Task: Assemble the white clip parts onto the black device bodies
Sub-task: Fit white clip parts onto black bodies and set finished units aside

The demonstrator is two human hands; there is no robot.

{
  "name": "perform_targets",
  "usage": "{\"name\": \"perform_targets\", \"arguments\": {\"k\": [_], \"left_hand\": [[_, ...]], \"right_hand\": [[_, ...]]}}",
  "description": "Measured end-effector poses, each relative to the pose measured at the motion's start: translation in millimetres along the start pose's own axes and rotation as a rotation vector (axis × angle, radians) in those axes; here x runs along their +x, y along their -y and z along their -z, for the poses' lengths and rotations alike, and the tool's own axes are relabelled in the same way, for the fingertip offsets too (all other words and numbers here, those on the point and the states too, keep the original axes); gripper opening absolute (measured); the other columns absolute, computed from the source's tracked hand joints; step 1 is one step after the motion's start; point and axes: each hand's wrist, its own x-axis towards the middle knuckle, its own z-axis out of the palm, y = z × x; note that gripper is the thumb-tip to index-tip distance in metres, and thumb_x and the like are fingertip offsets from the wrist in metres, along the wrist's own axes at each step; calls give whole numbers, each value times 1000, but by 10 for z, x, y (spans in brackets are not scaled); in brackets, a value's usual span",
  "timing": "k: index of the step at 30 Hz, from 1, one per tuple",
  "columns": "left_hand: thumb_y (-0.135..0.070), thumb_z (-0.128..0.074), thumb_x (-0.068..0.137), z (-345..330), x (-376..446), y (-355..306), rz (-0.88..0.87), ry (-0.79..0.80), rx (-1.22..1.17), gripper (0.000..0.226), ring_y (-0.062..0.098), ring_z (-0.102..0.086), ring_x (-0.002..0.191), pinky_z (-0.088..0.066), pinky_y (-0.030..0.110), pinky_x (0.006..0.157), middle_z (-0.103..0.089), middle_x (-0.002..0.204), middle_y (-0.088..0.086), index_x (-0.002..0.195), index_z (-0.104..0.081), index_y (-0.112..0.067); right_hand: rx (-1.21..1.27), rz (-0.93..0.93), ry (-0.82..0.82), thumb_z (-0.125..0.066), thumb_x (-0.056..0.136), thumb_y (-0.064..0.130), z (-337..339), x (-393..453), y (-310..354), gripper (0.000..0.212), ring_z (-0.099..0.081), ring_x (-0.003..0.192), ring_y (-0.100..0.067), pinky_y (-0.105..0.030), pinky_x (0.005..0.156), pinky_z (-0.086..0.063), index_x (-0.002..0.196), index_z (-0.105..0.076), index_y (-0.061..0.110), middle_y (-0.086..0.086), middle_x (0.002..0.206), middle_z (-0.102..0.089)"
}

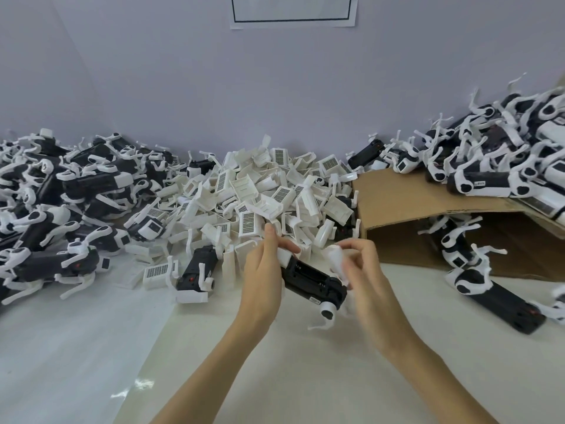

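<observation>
Putting a white clip on a black body

My left hand is wrapped around the far end of a black device body, held just above the table. My right hand pinches a white clip part in its fingertips, right beside the body. It is blurry, so I cannot tell if the clip touches yet. I think I should keep the body still, line the clip up straight, then push until it sits flat. The body is long and lies slanted. Its far end points up-left toward the big pile of white clips, and its near end, with a round white piece, points down-right toward me. A cardboard box sits on my right.
</observation>
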Motion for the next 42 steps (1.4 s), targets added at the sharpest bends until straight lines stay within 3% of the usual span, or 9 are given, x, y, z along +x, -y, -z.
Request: {"name": "perform_targets", "arguments": {"k": [7,13,16,19,23,28,32,37,42], "left_hand": [[-71,-35,106,3,-18,3,-32,54,11,67,31,-65,106,-49,40,92,-72,101,11,95,-72,-16],[-76,-37,100,51,10,-4,-8,148,100,56,-17,-59,87,-42,24,83,-70,101,-18,109,-65,-28],[-83,-51,88,125,50,-32,-19,260,176,53,-3,-68,78,-51,27,75,-74,102,-3,116,-58,-40],[-59,-73,93,222,92,-98,-85,472,212,38,1,-64,66,-50,15,63,-70,89,-19,126,-57,-48],[-27,-86,90,266,139,-97,-268,581,298,45,31,-69,83,-57,36,70,-66,108,-14,126,-61,-34],[-20,-78,89,236,118,-31,-414,491,406,34,14,-62,86,-58,40,73,-63,103,-13,112,-62,-39],[-16,-78,90,211,124,-12,-420,457,417,35,6,-56,77,-47,27,66,-61,96,-20,109,-62,-41],[-15,-77,93,242,132,-15,-386,449,412,36,2,-56,78,-44,17,68,-63,118,-14,113,-62,-41],[-13,-81,86,235,122,-16,-419,472,411,39,11,-56,74,-52,31,65,-61,108,-10,111,-65,-38]], "right_hand": [[-554,409,1,-65,102,32,-200,-125,-76,34,-47,117,3,-42,93,-48,133,-54,39,24,126,-53],[-790,524,-29,-86,87,23,-151,-52,-115,57,-57,130,-21,-42,103,-50,138,-62,19,1,143,-56],[-791,552,-111,-87,85,22,-125,-20,-109,57,-60,124,-16,-38,100,-52,138,-65,18,3,135,-64],[-773,540,-139,-88,82,22,-56,7,-135,58,-59,114,-13,-37,96,-53,135,-68,14,4,123,-71],[-788,494,-153,-77,84,37,-1,33,-130,52,-57,106,-14,-31,93,-47,132,-69,19,8,117,-72],[-815,518,-154,-78,84,37,-18,46,-137,51,-54,105,-12,-30,91,-46,131,-69,20,11,113,-72],[-763,480,-116,-72,89,39,-30,25,-163,56,-62,113,-14,-33,96,-50,140,-63,21,10,125,-70],[-699,420,-109,-83,89,16,-48,12,-235,58,-55,117,-13,-41,99,-53,143,-62,20,7,129,-67],[-638,385,-116,-86,85,14,1,32,-213,52,-51,107,-10,-40,89,-54,132,-66,25,14,117,-68]]}}
